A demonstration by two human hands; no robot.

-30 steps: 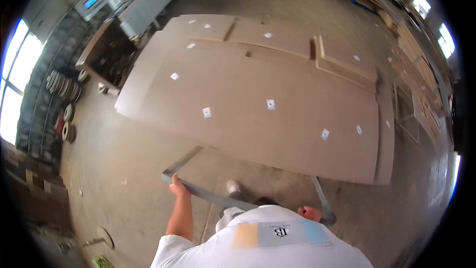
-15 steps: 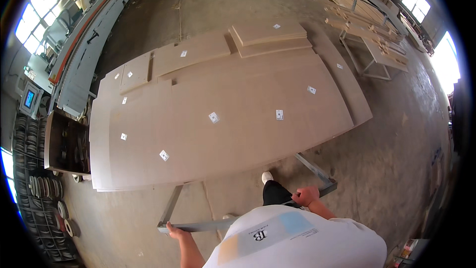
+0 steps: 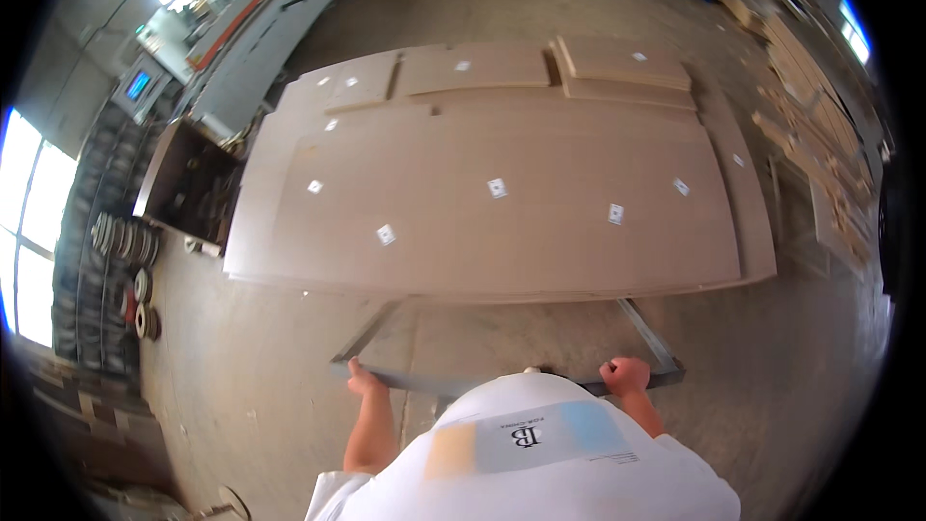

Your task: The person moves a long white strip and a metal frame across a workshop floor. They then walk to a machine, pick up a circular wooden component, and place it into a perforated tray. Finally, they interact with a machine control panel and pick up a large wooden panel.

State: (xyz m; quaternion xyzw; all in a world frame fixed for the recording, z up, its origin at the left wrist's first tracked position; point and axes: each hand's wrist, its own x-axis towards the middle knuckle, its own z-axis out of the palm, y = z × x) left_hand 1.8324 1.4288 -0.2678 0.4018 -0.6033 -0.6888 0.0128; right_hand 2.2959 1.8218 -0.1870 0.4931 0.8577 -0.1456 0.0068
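While the left hand (image 3: pixel 367 379) curls, fingers mostly hidden, round the left part of a grey metal handle (image 3: pixel 410 383) at lower centre, the right hand (image 3: pixel 627 375) makes a fist on its right; the white shirt (image 3: pixel 569 482) covers its middle. Stacked brown boards (image 3: pixel 540 150) fill mid-frame, hiding the handle's far ends.

There are two bare hands (image 3: pixel 627 375), one white shirt (image 3: pixel 579 487), one three-bar grey metal handle (image 3: pixel 415 384), eleven small white labels (image 3: pixel 497 188) upon one wide stack of brown boards (image 3: pixel 434 251), and one lit blue screen (image 3: pixel 138 86).
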